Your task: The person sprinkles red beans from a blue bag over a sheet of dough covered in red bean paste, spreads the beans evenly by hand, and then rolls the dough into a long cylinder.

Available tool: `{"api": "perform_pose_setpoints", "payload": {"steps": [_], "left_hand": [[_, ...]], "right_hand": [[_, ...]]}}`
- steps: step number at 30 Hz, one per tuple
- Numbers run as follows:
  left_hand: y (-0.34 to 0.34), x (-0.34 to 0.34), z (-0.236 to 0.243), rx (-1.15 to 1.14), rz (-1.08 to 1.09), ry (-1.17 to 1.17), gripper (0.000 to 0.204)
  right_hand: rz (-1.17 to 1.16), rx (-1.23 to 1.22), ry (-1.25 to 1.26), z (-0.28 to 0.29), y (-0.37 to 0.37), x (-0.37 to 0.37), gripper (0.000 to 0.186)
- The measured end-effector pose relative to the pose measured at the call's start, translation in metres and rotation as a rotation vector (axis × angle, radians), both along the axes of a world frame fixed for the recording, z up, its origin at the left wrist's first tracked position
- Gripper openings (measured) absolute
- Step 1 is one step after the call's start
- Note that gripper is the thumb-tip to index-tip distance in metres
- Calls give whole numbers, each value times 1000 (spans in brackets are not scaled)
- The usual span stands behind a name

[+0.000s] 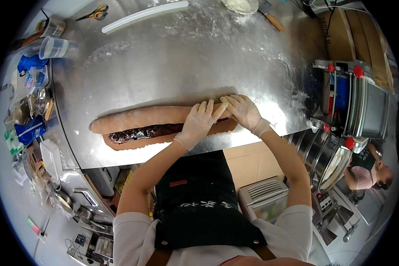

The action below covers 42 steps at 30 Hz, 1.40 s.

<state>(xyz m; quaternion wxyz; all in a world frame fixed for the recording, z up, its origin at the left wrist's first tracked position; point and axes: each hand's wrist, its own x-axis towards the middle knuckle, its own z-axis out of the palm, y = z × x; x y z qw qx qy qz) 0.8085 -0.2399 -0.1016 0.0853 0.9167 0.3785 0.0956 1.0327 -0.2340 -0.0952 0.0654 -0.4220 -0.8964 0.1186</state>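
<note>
A long brown sheet of dough [139, 119] lies across the near part of the steel table, its far side folded into a thick roll. Along its near side runs a glossy dark filling [142, 133], uncovered on the left and mostly hidden by my hands on the right. My left hand [200, 120], in a clear glove, curls its fingers over the roll right of its middle. At the right end, my right hand [244, 113], gloved too, pinches the dough with its fingertips. The two hands nearly touch.
White flour streaks the steel table [173, 66]. Toward its far edge lie scissors [97, 13], a white plastic strip [144, 15], a bowl of flour [241, 5] and a wooden-handled tool [274, 20]. A metal machine [357, 106] stands right, near another person [363, 170].
</note>
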Motion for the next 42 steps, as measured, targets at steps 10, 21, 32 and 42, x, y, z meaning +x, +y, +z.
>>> {"api": "perform_pose_setpoints", "payload": {"steps": [10, 21, 32, 42], "left_hand": [[-14, -7, -3, -55, -86, -69, 78], [21, -79, 18, -383, -25, 163, 85], [49, -193, 23, -123, 121, 92, 98], [29, -238, 28, -337, 97, 88, 98]], "right_hand": [[-43, 272, 0, -24, -43, 2, 59], [-90, -248, -149, 29, 3, -40, 81], [14, -561, -96, 20, 29, -130, 77], [75, -487, -53, 0, 22, -228, 79]]}}
